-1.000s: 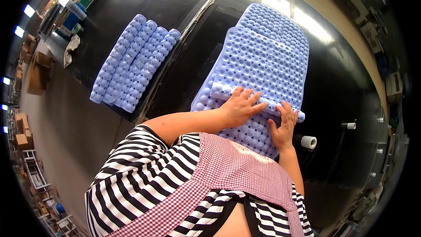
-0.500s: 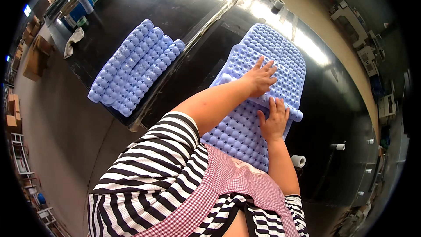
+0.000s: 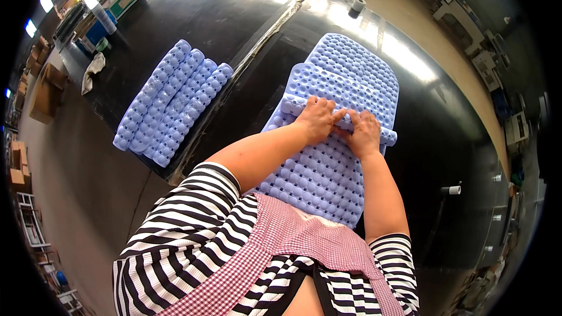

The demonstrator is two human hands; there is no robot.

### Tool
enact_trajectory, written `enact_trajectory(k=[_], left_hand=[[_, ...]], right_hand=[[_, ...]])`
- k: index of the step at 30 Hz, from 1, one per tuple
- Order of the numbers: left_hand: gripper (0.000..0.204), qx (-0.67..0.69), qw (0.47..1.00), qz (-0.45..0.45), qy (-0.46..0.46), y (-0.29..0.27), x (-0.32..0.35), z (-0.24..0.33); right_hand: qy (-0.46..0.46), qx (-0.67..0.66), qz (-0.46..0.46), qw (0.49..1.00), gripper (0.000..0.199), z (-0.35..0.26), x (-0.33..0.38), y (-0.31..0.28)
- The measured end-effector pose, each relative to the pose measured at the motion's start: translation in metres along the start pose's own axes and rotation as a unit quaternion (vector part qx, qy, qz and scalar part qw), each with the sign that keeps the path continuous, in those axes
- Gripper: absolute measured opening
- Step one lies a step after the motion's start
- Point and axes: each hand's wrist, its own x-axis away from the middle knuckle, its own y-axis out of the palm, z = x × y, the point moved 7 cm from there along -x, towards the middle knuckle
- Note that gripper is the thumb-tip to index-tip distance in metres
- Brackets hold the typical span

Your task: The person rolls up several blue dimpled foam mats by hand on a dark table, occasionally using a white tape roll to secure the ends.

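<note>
A light blue bumpy rubber mat lies spread on a black glossy table, with a rolled fold across its middle. My left hand presses on that fold, fingers curled over it. My right hand grips the same fold just beside the left, the two hands touching. The mat's near part runs flat back toward my body.
Several rolled blue mats lie side by side to the left on the table. A tape roll stands at the far edge, another small roll to the right. Boxes and a cloth sit far left.
My left hand has drawn back from the far part of the mat to the fold beside my right hand. The view has tilted, so the mat sits more central.
</note>
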Motion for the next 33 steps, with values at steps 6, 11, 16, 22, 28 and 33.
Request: enact_trajectory(k=[6, 11, 16, 22, 28, 33], left_hand=[[0.046, 0.024, 0.993, 0.046, 0.107, -0.021, 0.100, 0.039], [0.045, 0.089, 0.991, -0.009, 0.097, -0.028, 0.123, 0.058], [0.037, 0.072, 0.988, 0.060, 0.121, -0.037, 0.072, 0.052], [0.050, 0.099, 0.990, -0.007, 0.098, -0.012, 0.071, 0.064], [0.061, 0.039, 0.994, -0.018, 0.101, 0.000, 0.061, 0.056], [0.059, 0.013, 0.995, -0.014, 0.094, 0.003, 0.063, 0.055]], right_hand=[[-0.032, -0.056, 0.035, 0.997, 0.061, -0.066, 0.106, -0.028], [0.009, -0.050, 0.016, 0.999, 0.075, -0.083, 0.152, -0.036], [0.011, -0.010, -0.020, 1.000, 0.064, -0.039, 0.097, -0.008], [0.070, 0.001, 0.085, 0.994, 0.050, 0.010, 0.043, -0.005], [0.080, -0.143, 0.332, 0.929, 0.028, 0.042, 0.073, -0.074], [0.401, -0.246, 0.289, 0.834, 0.026, 0.170, 0.224, -0.088]])
